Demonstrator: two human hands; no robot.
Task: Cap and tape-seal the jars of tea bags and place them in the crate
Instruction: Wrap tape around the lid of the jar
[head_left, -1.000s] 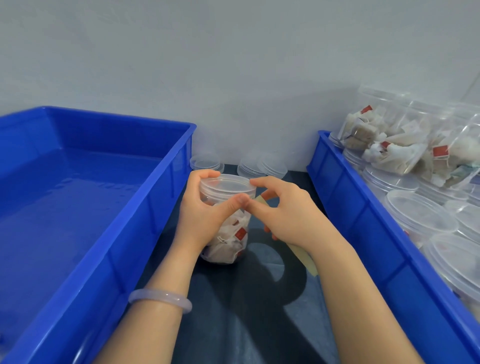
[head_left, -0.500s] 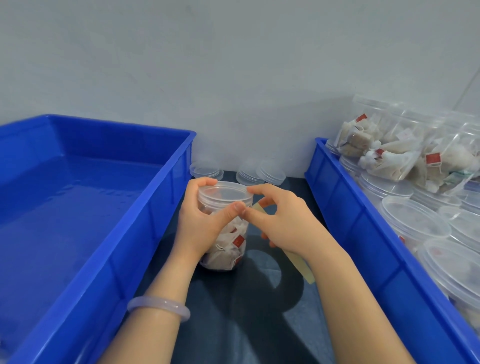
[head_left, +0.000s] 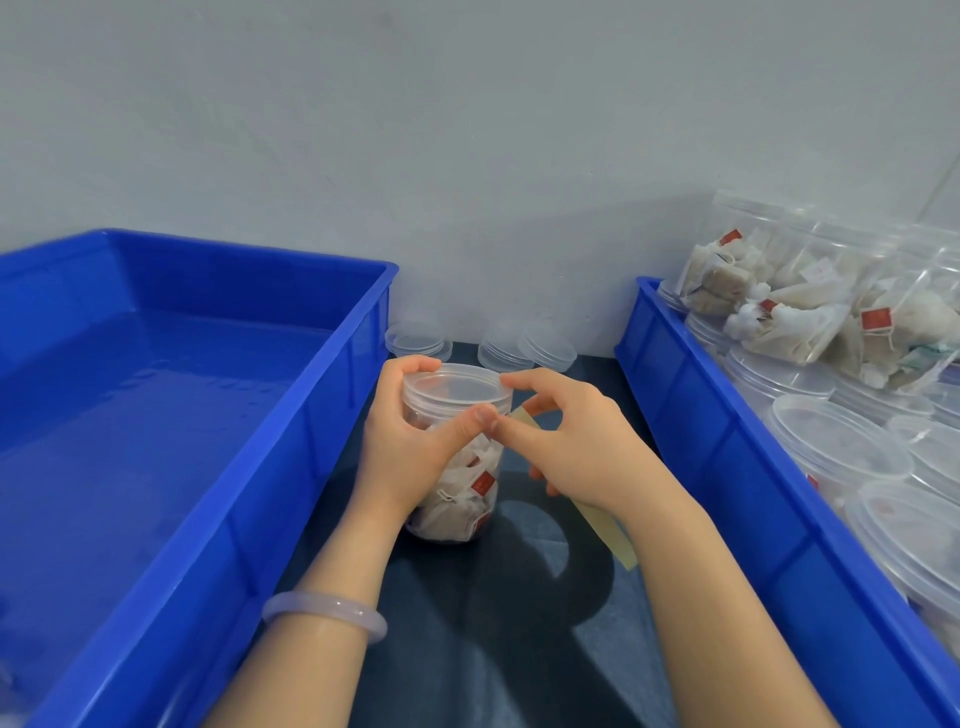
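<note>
A clear plastic jar (head_left: 460, 499) of tea bags stands capped on the dark table between two blue crates. My left hand (head_left: 408, 447) wraps round its upper part, thumb pressed on the jar's side just under the lid (head_left: 451, 387). My right hand (head_left: 576, 441) pinches a yellowish strip of tape (head_left: 605, 530) against the jar beside that thumb. The strip's loose end trails down to the right under my right wrist. The large blue crate (head_left: 332, 415) on the left holds nothing visible.
The blue crate (head_left: 727, 467) on the right is packed with capped jars (head_left: 836, 447) and, at the back, jars lying on their sides (head_left: 779, 296). Loose clear lids (head_left: 548, 345) and another lid (head_left: 418, 340) lie against the grey wall behind the jar.
Both hands stay on the jar in nearly the same pose. The view has tilted up a little, so everything sits lower in the frame. The tape strip still hangs under my right hand.
</note>
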